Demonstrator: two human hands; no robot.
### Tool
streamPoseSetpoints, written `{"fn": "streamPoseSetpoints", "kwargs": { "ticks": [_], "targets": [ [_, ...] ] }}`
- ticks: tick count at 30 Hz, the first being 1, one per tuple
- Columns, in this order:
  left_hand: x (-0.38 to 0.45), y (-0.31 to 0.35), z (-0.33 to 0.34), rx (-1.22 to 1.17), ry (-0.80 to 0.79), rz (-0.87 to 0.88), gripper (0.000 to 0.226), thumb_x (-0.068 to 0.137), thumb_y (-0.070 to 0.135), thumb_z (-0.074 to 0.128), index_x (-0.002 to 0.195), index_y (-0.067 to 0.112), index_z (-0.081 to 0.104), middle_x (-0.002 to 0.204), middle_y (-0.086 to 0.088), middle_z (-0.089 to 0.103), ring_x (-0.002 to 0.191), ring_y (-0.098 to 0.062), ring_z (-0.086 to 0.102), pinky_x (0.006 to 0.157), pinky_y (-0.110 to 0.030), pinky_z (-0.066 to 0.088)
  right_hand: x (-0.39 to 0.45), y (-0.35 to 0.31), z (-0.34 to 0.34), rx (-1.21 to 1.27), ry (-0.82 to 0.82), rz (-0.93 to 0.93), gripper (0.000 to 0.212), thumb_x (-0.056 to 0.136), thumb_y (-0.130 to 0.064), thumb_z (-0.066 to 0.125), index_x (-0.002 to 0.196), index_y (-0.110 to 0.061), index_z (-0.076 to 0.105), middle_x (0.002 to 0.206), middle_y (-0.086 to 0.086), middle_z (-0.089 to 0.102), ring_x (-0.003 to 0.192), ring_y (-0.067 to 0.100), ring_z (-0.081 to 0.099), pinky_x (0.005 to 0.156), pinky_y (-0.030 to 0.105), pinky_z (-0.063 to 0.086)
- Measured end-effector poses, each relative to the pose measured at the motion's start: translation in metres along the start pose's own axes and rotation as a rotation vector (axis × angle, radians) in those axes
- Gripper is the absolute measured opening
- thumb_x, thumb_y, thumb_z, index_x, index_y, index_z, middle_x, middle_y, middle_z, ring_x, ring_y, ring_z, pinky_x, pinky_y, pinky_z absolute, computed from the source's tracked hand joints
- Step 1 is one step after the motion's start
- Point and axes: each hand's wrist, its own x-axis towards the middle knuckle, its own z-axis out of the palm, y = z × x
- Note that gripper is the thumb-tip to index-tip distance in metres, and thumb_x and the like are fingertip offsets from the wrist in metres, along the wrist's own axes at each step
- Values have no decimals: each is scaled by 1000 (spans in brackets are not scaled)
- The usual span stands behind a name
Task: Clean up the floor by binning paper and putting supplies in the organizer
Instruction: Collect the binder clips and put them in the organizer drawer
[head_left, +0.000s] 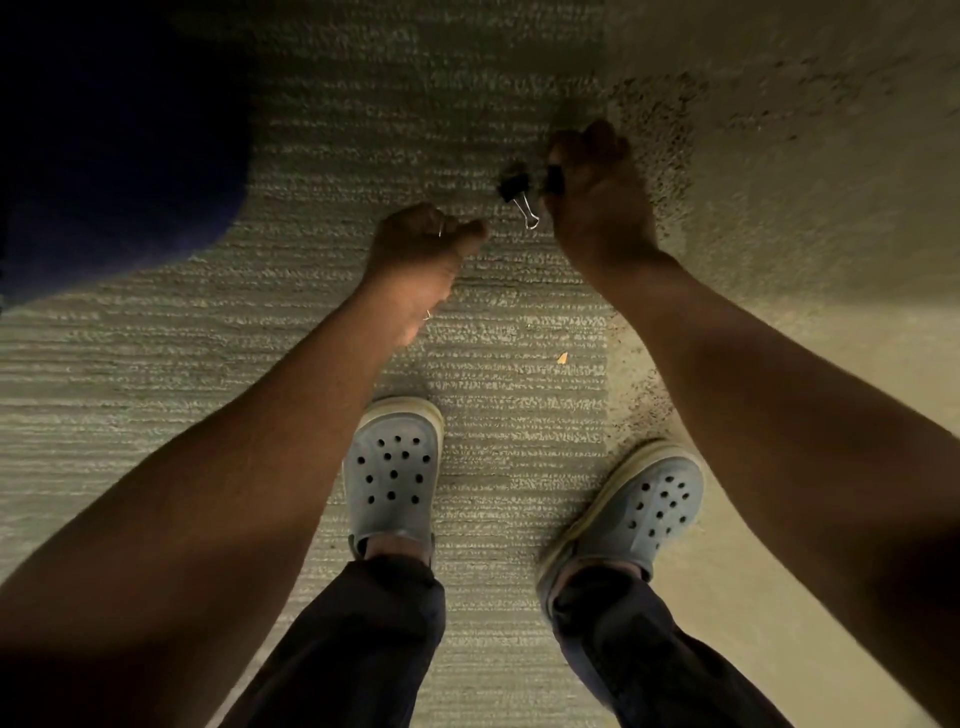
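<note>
The light is dim and I look straight down at the carpet. My right hand (597, 192) is low over the floor, its fingers pinched on a black binder clip (554, 180). A second black binder clip (515, 188) with silver wire handles lies just left of those fingers; whether it touches the held one I cannot tell. My left hand (415, 249) is curled into a fist a little left and nearer to me. Thin silver wire glints between its fingers and at the heel of the palm, so it holds small wire clips. No bin, paper or organizer is in view.
A dark blue object (104, 156) fills the upper left corner. A tiny tan scrap (562, 357) lies on the ribbed carpet (182, 364) between my hands and feet. My feet in pale clogs (392, 467) stand below, on carpet tiles of two textures.
</note>
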Motion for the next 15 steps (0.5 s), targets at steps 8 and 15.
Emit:
{"fn": "streamPoseSetpoints", "kwargs": {
  "ticks": [8, 15],
  "targets": [
    [36, 34, 23, 1063, 54, 770, 55, 90, 11, 55, 134, 43, 47, 116, -6, 70, 103, -32, 66, 82, -38, 52, -10, 11, -7, 580, 108, 279, 14, 86, -31, 68, 80, -25, 58, 78, -9, 61, 73, 3, 58, 72, 21, 49],
    [35, 43, 14, 1141, -9, 712, 22, 89, 23, 60, 110, 17, 65, 106, -14, 70, 99, -36, 65, 79, -41, 51, -47, 17, -12, 1249, -78, 709, 14, 96, -25, 55, 101, -14, 63, 87, 1, 66, 81, 16, 64, 76, 31, 56]
  ]
}}
